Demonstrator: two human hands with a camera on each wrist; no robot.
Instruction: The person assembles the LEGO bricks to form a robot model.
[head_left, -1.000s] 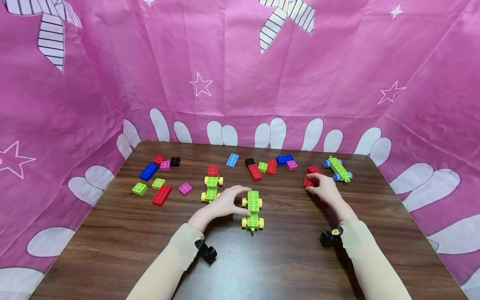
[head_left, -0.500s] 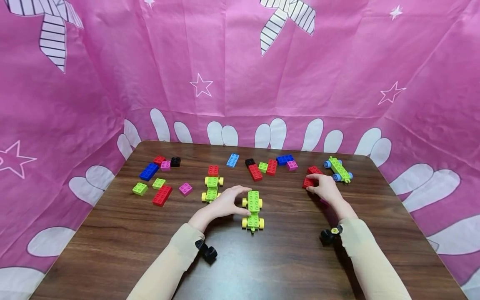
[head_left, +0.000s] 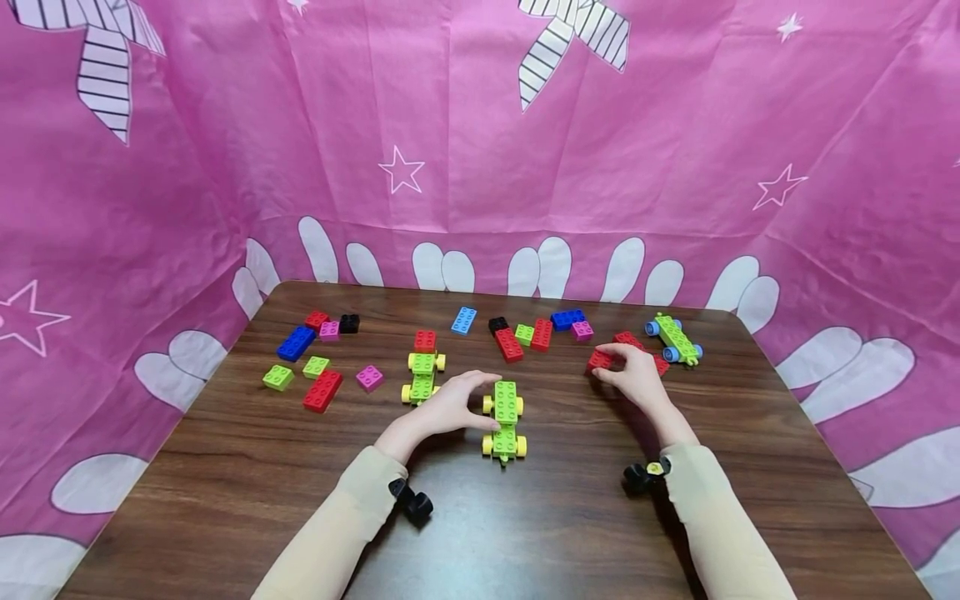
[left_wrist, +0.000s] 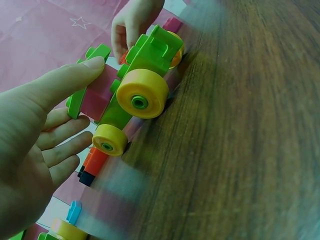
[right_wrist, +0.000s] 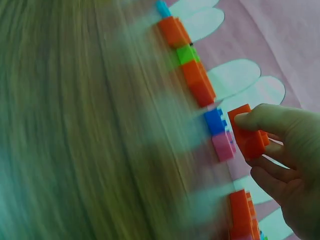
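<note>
the right hand [head_left: 636,377] has shifted a little left since the earlier frame, taking a red brick [right_wrist: 247,135] with it — another red brick [head_left: 662,365] now shows on its right. thumb and fingers pinch the studded piece, closed to just its width; it sits to the right of the green car [head_left: 505,445], well apart from it. the left hand [head_left: 452,407] has stayed put, thumb and forefinger spread just enough to hold the car's upper green block [head_left: 505,400]. the car stands on yellow wheels [left_wrist: 155,95] on the brown table [head_left: 570,517] — a pink brick [left_wrist: 100,95] sandwiched under that block.
</note>
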